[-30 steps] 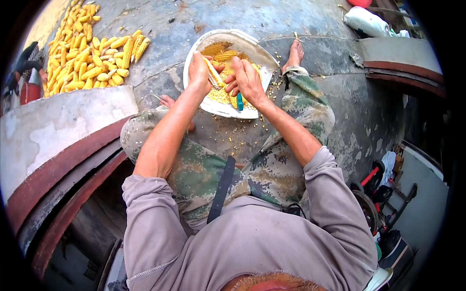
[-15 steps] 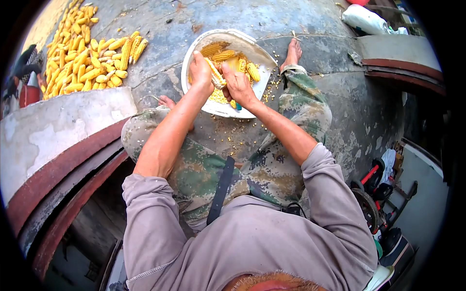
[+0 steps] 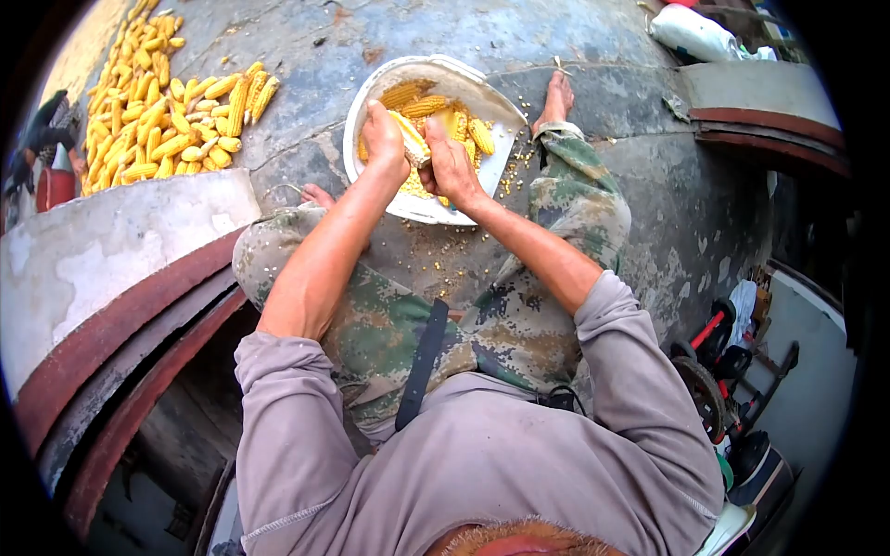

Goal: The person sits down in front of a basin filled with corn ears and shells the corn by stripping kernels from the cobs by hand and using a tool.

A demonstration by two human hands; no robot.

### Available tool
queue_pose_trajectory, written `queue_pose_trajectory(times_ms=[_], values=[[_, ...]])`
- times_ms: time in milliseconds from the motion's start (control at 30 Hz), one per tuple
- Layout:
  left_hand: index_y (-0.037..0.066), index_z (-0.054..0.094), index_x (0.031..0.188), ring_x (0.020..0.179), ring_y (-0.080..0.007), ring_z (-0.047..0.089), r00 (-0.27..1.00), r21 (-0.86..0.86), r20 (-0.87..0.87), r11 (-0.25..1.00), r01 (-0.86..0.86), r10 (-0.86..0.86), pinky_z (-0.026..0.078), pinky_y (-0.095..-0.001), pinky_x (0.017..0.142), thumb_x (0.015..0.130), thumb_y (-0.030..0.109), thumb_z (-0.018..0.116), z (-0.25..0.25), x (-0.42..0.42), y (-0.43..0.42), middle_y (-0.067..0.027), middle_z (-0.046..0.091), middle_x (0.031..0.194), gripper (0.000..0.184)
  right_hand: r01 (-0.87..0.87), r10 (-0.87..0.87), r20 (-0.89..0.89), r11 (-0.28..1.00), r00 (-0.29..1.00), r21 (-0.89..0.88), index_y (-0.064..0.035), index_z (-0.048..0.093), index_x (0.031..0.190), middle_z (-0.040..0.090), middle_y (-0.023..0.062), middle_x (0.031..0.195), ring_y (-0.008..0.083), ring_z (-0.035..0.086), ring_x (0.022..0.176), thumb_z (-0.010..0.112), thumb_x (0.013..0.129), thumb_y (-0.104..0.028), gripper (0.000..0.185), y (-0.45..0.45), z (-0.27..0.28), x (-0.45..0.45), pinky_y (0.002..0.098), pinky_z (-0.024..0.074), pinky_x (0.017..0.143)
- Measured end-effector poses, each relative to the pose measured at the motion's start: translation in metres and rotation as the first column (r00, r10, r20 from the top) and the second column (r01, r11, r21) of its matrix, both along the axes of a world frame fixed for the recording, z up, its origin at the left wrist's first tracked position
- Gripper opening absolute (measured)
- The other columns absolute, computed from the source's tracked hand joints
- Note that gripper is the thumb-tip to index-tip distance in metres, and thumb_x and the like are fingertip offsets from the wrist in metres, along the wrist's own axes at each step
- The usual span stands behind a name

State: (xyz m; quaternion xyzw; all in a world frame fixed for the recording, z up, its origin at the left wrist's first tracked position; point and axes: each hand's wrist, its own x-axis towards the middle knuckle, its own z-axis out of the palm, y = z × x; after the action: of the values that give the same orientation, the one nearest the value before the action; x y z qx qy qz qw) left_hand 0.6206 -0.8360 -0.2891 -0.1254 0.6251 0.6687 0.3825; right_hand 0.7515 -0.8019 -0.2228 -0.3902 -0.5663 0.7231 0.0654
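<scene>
My left hand [image 3: 383, 139] is closed round the upper end of a corn cob [image 3: 409, 139], which is held slanted over a white basin [image 3: 508, 116]. Part of the cob is pale and stripped of kernels. My right hand [image 3: 451, 165] is closed against the cob's lower side. It grips a hand tool mostly hidden by the fingers, with a blurred yellowish part [image 3: 449, 120] showing above them. Inside the basin lie several whole yellow ears [image 3: 425, 105] and loose kernels [image 3: 413, 185].
A large heap of corn ears [image 3: 148, 120] lies on the concrete floor at upper left. Scattered kernels [image 3: 448, 269] dot the floor around the basin. My bare foot [image 3: 556, 97] is to its right. A white sack [image 3: 695, 32] and a wheeled cart [image 3: 705, 389] are at right.
Both hands stay over the basin with the cob between them. My right hand has shifted slightly along it, and the teal end seen below that hand earlier is now mostly hidden.
</scene>
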Motion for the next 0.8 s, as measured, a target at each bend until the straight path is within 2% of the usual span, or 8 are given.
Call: queue_pose_trajectory(times_ms=[133,233,300,433,500,667,733,800], values=[[-0.005,0.049,0.127,0.083,-0.0360,0.068,0.996,0.121,0.088,0.993,0.007,-0.018,0.059,-0.0485,0.075,0.106,0.046,0.025,0.002,0.002,0.002,-0.0217,0.064,0.092,0.060,-0.065,0.064,-0.014,0.995,0.998,-0.072,-0.0061,0.064,0.076,0.050,0.0015,0.051,0.0113,0.048,0.041,0.035,0.101,-0.066,0.071,0.008,-0.004,0.002,0.0272,0.0371,0.039],[-0.006,0.047,0.131,0.086,-0.0366,0.069,0.993,0.156,0.120,0.988,0.001,-0.020,0.060,-0.0490,0.077,0.106,0.046,0.026,0.015,0.002,0.002,-0.0241,0.064,0.099,0.061,-0.017,0.010,-0.043,0.987,0.999,-0.157,-0.0076,0.059,0.077,0.050,0.0024,0.053,0.0103,0.046,0.041,0.037,0.100,-0.068,0.068,0.006,-0.008,0.002,0.0264,0.0330,0.038],[-0.007,0.047,0.130,0.091,-0.0386,0.070,0.996,-0.036,0.092,0.999,0.008,-0.005,0.061,-0.0490,0.075,0.106,0.045,0.026,0.035,0.000,0.002,-0.0266,0.064,0.108,0.061,0.007,-0.026,-0.096,0.982,0.995,-0.188,-0.0041,0.063,0.075,0.057,0.0041,0.057,0.0117,0.054,0.045,0.034,0.100,-0.069,0.075,0.008,0.002,0.000,0.0265,0.0386,0.039],[-0.007,0.046,0.131,0.086,-0.0404,0.071,0.999,0.060,0.041,0.998,0.033,-0.035,0.062,-0.0471,0.072,0.106,0.042,0.026,0.038,-0.001,-0.003,-0.0250,0.062,0.115,0.059,-0.189,0.187,0.026,0.969,0.982,0.162,-0.0014,0.066,0.079,0.062,0.0123,0.064,0.0192,0.063,0.056,0.034,0.104,-0.060,0.071,0.010,0.010,0.001,0.0340,0.0463,0.050],[-0.007,0.045,0.132,0.085,-0.0403,0.071,0.997,0.035,-0.005,0.996,0.077,-0.077,0.062,-0.0472,0.073,0.106,0.042,0.026,0.007,-0.006,-0.005,-0.0249,0.062,0.116,0.059,-0.161,0.215,-0.032,0.815,0.976,0.557,0.0003,0.063,0.074,0.057,0.0095,0.058,0.0189,0.057,0.055,0.037,0.104,-0.058,0.070,0.008,-0.007,0.001,0.0359,0.0462,0.056],[-0.007,0.043,0.135,0.084,-0.0404,0.071,0.989,0.006,-0.041,0.990,0.142,-0.141,0.062,-0.0485,0.075,0.106,0.039,0.025,-0.012,-0.009,-0.004,-0.0261,0.062,0.117,0.058,-0.139,0.225,-0.092,0.824,0.970,0.549,0.0017,0.060,0.071,0.053,0.0087,0.056,0.0196,0.056,0.056,0.039,0.106,-0.053,0.068,0.010,-0.010,0.004,0.0378,0.0445,0.057],[-0.006,0.041,0.137,0.088,-0.0404,0.071,0.987,0.068,0.083,0.988,0.136,-0.141,0.062,-0.0493,0.075,0.106,0.038,0.025,-0.017,-0.009,-0.003,-0.0266,0.061,0.119,0.056,-0.169,0.231,-0.063,0.848,0.971,0.502,0.0005,0.060,0.071,0.053,0.0074,0.056,0.0181,0.056,0.055,0.037,0.106,-0.053,0.068,0.011,-0.011,0.006,0.0357,0.0444,0.055],[-0.006,0.041,0.137,0.089,-0.0407,0.070,0.981,0.105,0.140,0.987,0.120,-0.134,0.062,-0.0498,0.074,0.106,0.037,0.025,0.026,-0.005,-0.002,-0.0264,0.061,0.120,0.056,-0.207,0.233,-0.035,0.915,0.972,0.346,0.0008,0.060,0.070,0.055,0.0101,0.057,0.0201,0.056,0.054,0.038,0.106,-0.052,0.068,0.013,-0.006,0.007,0.0374,0.0457,0.056]])
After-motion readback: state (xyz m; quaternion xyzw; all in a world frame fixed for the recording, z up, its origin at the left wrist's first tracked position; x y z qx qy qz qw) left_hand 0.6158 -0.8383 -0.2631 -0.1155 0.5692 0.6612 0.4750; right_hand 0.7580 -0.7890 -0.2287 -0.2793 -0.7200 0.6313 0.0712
